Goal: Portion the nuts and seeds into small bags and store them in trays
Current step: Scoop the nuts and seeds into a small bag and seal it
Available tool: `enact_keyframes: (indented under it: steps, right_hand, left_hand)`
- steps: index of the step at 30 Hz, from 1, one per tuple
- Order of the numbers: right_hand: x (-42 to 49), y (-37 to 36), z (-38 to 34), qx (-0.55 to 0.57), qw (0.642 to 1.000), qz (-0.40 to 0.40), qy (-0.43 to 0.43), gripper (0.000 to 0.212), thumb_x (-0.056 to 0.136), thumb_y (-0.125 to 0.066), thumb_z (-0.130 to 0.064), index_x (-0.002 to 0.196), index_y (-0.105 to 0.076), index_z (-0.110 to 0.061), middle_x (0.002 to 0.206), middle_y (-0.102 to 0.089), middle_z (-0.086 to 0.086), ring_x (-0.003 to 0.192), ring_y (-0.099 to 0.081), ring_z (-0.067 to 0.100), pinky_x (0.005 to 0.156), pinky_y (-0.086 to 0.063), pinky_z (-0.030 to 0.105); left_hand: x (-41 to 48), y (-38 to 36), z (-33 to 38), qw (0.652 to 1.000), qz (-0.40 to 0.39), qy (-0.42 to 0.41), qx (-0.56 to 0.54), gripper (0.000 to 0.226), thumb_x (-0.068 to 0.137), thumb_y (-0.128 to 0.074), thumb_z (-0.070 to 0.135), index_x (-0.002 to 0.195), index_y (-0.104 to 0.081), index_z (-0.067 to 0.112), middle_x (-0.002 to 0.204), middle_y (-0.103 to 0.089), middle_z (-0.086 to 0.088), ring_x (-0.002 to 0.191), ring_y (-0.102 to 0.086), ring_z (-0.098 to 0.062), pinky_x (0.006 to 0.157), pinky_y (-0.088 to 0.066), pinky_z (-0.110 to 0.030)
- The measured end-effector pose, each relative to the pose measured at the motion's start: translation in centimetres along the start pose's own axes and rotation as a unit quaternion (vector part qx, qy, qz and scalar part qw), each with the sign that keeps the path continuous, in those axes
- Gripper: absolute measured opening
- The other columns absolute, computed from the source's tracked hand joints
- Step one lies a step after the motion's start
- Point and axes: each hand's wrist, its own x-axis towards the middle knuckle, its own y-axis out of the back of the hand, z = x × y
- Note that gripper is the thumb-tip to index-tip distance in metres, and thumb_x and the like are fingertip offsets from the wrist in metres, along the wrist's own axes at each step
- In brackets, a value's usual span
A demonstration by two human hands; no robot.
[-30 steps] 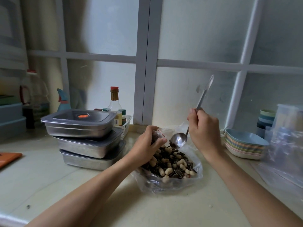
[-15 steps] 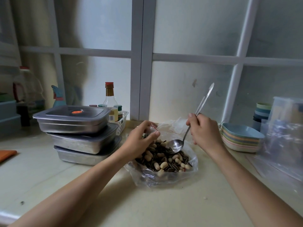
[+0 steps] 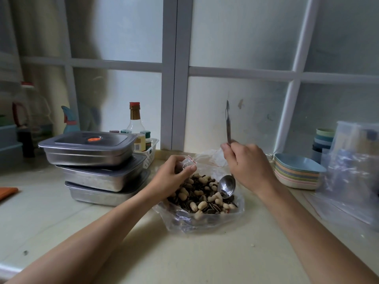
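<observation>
Nuts and seeds [image 3: 202, 194], pale peanuts mixed with striped dark seeds, sit heaped in a clear plastic bag [image 3: 205, 220] lying open on the tabletop [image 3: 184, 253], centre of the scene. Left hand [image 3: 174, 177] pinches a small bag [image 3: 187, 161] with a red strip at its mouth, right over the pile. Right hand [image 3: 247, 165] is clenched round the handle of a metal spoon [image 3: 226, 186], handle pointing up, bowl tipped down among the nuts. Far left, three lidded steel trays [image 3: 96, 167] stand stacked, an orange spot on the top lid. Behind them a bottle [image 3: 135, 124] with a red cap; its label is too blurred to read. Right side, stacked pastel dishes [image 3: 297, 173] beside clear bags [image 3: 352, 175].
</observation>
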Motion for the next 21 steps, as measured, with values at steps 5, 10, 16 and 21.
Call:
enact_keyframes:
  steps: [5,10,16,21]
  right_hand:
    - [-0.4,-0.7,0.0,0.055,0.997,-0.051,0.006,0.039,0.11,-0.042,-0.033,0.084,-0.064,-0.013,0.055,-0.056,-0.002,0.047,-0.055,0.017,0.053,-0.05,0.042]
    - [-0.8,-1.0,-0.2,0.119,0.986,-0.071,-0.091,0.038,0.11,-0.044,-0.028,0.081,-0.064,-0.013,0.052,-0.051,-0.011,0.045,-0.057,0.001,0.054,-0.041,0.022]
    - [-1.4,-2.1,1.2,0.23,0.917,-0.127,-0.3,0.041,0.11,-0.039,-0.034,0.088,-0.064,-0.01,0.059,-0.064,0.005,0.04,-0.059,0.019,0.038,-0.038,0.023]
    - [-1.4,-2.0,2.5,0.303,0.867,-0.101,-0.384,0.041,0.11,-0.04,-0.032,0.087,-0.062,-0.006,0.059,-0.055,0.005,0.038,-0.048,0.017,0.038,-0.033,0.023]
  left_hand:
    - [0.0,0.0,0.1,1.0,-0.002,0.001,0.018,0.049,0.093,-0.067,0.051,0.129,-0.062,0.018,0.107,-0.069,0.01,0.095,-0.064,0.001,0.073,-0.047,-0.012]
    - [-0.1,-0.1,-0.1,1.0,-0.012,0.008,0.0,0.049,0.091,-0.068,0.054,0.127,-0.058,0.023,0.111,-0.07,0.008,0.098,-0.066,0.0,0.076,-0.05,-0.014]
    - [0.0,-0.1,-0.2,0.999,-0.023,-0.003,0.024,0.058,0.092,-0.067,0.052,0.138,-0.051,0.02,0.127,-0.065,0.003,0.114,-0.063,-0.01,0.1,-0.054,-0.035]
    - [0.0,0.0,-0.1,0.998,-0.032,-0.013,0.048,0.068,0.089,-0.07,0.054,0.142,-0.052,0.015,0.131,-0.065,0.001,0.118,-0.061,-0.012,0.103,-0.053,-0.039]
